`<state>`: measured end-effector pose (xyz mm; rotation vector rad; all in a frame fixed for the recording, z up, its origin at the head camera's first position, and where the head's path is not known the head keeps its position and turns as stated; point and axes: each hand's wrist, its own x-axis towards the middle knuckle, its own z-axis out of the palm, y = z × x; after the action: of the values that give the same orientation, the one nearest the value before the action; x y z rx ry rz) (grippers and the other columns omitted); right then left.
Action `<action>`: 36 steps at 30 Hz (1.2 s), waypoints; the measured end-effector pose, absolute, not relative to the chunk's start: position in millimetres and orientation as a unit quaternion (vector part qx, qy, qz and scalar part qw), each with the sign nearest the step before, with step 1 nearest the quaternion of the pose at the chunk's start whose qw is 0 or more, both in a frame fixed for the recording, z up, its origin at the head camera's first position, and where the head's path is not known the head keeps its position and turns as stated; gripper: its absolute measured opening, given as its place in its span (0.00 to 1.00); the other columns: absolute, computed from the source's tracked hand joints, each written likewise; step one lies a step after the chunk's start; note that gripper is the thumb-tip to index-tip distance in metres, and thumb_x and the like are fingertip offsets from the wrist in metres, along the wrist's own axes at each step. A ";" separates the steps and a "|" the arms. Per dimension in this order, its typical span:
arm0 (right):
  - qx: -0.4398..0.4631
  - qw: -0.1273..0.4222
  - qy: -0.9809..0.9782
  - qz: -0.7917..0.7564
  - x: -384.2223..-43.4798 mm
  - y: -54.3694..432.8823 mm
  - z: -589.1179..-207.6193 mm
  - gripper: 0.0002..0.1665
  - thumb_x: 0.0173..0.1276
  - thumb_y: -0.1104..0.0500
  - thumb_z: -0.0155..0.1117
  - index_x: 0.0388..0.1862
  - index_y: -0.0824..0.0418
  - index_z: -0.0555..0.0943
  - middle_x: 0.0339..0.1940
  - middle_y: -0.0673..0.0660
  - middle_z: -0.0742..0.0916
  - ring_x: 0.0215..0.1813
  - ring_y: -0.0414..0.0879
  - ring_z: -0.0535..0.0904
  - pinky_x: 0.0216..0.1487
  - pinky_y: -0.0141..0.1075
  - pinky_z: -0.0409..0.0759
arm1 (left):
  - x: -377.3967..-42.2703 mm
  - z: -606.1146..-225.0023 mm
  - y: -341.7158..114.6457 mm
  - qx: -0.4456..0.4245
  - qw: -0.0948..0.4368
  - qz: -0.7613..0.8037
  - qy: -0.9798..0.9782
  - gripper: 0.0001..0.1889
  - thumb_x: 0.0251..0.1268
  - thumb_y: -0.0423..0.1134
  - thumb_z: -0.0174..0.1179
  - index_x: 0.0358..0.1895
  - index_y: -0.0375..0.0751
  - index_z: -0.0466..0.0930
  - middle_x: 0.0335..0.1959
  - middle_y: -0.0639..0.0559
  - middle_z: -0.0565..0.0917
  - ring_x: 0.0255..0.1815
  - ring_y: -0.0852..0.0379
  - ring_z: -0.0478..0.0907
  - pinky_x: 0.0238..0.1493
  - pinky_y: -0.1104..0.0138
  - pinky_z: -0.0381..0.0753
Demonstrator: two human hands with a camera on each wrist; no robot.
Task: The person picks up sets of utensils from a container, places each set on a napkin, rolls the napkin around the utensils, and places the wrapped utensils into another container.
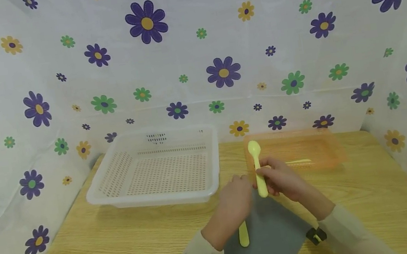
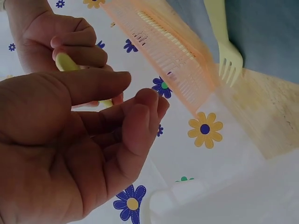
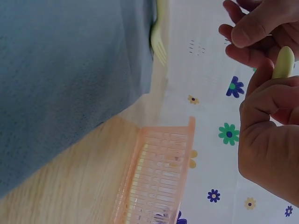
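Note:
My right hand (image 1: 283, 178) pinches a pale yellow spoon (image 1: 254, 150) by its handle, bowl pointing up, above the far corner of a grey-blue cloth (image 1: 273, 232). My left hand (image 2: 79, 144) is beside it, fingers loosely bent and nothing held; a small gap separates thumb and fingertips. On the cloth lies a yellow fork; its handle (image 1: 244, 235) shows below my left hand in the head view, and its tines (image 2: 230, 65) reach the cloth's edge in the left wrist view. Only the spoon's handle end (image 3: 283, 63) stands out of my right hand in the right wrist view.
A white perforated basket (image 1: 158, 197) stands at the back left of the wooden table (image 1: 126, 246). At the back right is an orange slotted basket (image 1: 327, 148) with a yellow piece inside. A small black item (image 1: 316, 235) is beside my right sleeve. Flowered sheeting (image 1: 185, 51) surrounds the table.

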<state>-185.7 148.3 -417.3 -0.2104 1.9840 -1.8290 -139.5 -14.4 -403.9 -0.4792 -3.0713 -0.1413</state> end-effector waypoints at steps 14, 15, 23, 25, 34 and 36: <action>-0.094 0.255 0.756 -0.596 -180.6 145.3 -433.5 0.20 0.76 0.57 0.51 0.57 0.71 0.64 0.30 0.61 0.89 0.14 0.36 0.70 0.17 0.29 0.67 | -122.3 -412.6 -23.3 -0.184 0.043 0.016 -0.982 0.06 0.60 0.33 0.68 0.38 0.45 0.83 0.28 0.49 0.81 0.27 0.57 0.79 0.24 0.68 0.78; -0.097 0.256 0.757 -0.594 -180.2 145.0 -434.3 0.20 0.76 0.57 0.51 0.56 0.71 0.64 0.30 0.62 0.89 0.14 0.36 0.70 0.16 0.28 0.67 | -121.4 -413.3 -23.7 -0.185 0.047 0.018 -0.981 0.05 0.61 0.33 0.68 0.37 0.44 0.83 0.27 0.49 0.81 0.27 0.57 0.79 0.23 0.68 0.78; -0.101 0.261 0.760 -0.586 -176.7 142.6 -442.3 0.13 0.77 0.57 0.50 0.46 0.69 0.66 0.28 0.63 0.89 0.12 0.37 0.72 0.15 0.29 0.69 | -112.4 -420.6 -28.5 -0.196 0.052 0.069 -0.977 0.05 0.58 0.34 0.70 0.32 0.41 0.82 0.24 0.50 0.79 0.21 0.61 0.75 0.19 0.70 0.76; -0.106 0.261 0.763 -0.581 -175.9 142.2 -444.9 0.13 0.77 0.58 0.50 0.44 0.68 0.66 0.27 0.63 0.89 0.12 0.38 0.73 0.14 0.29 0.68 | -110.1 -420.7 -29.3 -0.193 0.031 0.059 -0.979 0.04 0.59 0.34 0.69 0.33 0.41 0.82 0.24 0.49 0.78 0.21 0.60 0.74 0.19 0.70 0.75; -0.125 0.263 0.775 -0.561 -168.6 136.9 -450.6 0.12 0.74 0.59 0.52 0.43 0.70 0.68 0.21 0.60 0.87 0.11 0.39 0.74 0.12 0.29 0.69 | -101.5 -422.6 -33.7 -0.197 0.034 0.052 -0.978 0.05 0.59 0.34 0.68 0.28 0.41 0.81 0.21 0.52 0.76 0.19 0.61 0.71 0.20 0.70 0.73; -0.124 0.265 0.780 -0.553 -167.1 135.1 -452.5 0.11 0.73 0.61 0.52 0.43 0.70 0.68 0.16 0.58 0.84 0.10 0.39 0.74 0.12 0.30 0.70 | -100.9 -424.3 -35.1 -0.194 0.030 0.041 -0.980 0.05 0.59 0.33 0.68 0.28 0.40 0.81 0.21 0.52 0.75 0.19 0.61 0.71 0.19 0.70 0.73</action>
<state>-167.1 135.1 -452.5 -0.3360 2.1074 -1.4938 -100.9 -35.1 -424.3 -0.5968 -3.0213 0.1271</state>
